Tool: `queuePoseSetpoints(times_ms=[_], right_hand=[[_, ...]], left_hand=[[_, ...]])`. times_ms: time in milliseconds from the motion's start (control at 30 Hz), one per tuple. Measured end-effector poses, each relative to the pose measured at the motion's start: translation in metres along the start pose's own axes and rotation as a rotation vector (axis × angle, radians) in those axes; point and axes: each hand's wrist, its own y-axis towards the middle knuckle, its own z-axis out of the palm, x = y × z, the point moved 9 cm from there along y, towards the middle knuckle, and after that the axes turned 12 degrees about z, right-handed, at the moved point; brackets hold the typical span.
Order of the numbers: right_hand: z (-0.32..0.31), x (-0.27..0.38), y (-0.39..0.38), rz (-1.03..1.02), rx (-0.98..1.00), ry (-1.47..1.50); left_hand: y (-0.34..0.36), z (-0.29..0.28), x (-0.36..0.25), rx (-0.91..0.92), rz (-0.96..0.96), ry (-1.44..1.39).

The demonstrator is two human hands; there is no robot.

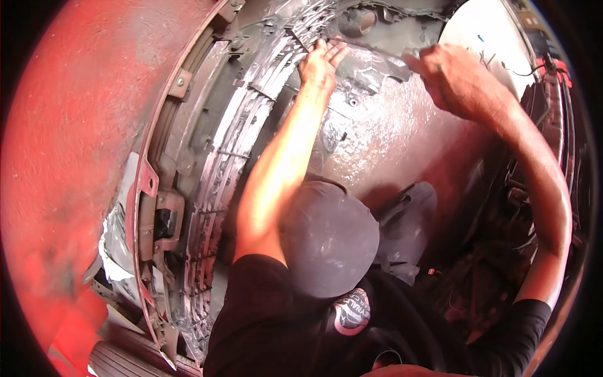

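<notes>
A car bumper [147,151] lies before me, its inner side showing, with a slatted silver-grey grille [235,125] running along it. My left hand [320,69] reaches to the far end of the grille; its fingers are stretched out and rest against the plastic there. My right hand [455,78] is raised farther right, fingers curled closed. A thin dark line runs between the two hands; what the right hand grips is too unclear to name. Just beyond the left hand is a round opening [366,22] in the grey plastic.
Red-painted floor [75,125] spreads out on the left. My bent knees in grey trousers [330,239] are close below the arms. A white panel [480,38] is at the far right, beside dark car parts [553,113]. A ribbed black piece [129,358] lies at lower left.
</notes>
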Motion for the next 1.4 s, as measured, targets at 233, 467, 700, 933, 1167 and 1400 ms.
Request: queuePoseSetpoints(times_ms=[233,467,700,933,1167,1400], right_hand=[[0.062,-0.027,-0.034,0.031,-0.030,0.320],[0.020,-0.006,-0.019,0.025,-0.005,0.050],[0.027,-0.029,-0.018,0.060,0.063,0.273],[0.025,-0.043,-0.011,-0.072,0.114,0.107],[0.039,-0.010,-0.018,-0.010,0.036,0.084],[0.096,-0.014,-0.039,0.112,0.038,0.608]], left_hand=[[-0.008,0.016,0.006,0.050,-0.031,-0.024],[-0.002,0.005,-0.007,0.022,-0.031,-0.060],[0.003,-0.002,-0.003,0.031,-0.030,-0.076],[-0.006,0.012,0.001,0.041,-0.094,-0.130],[-0.004,0.008,-0.006,-0.037,-0.034,-0.069],[-0.006,0.010,-0.003,-0.029,-0.038,-0.030]])
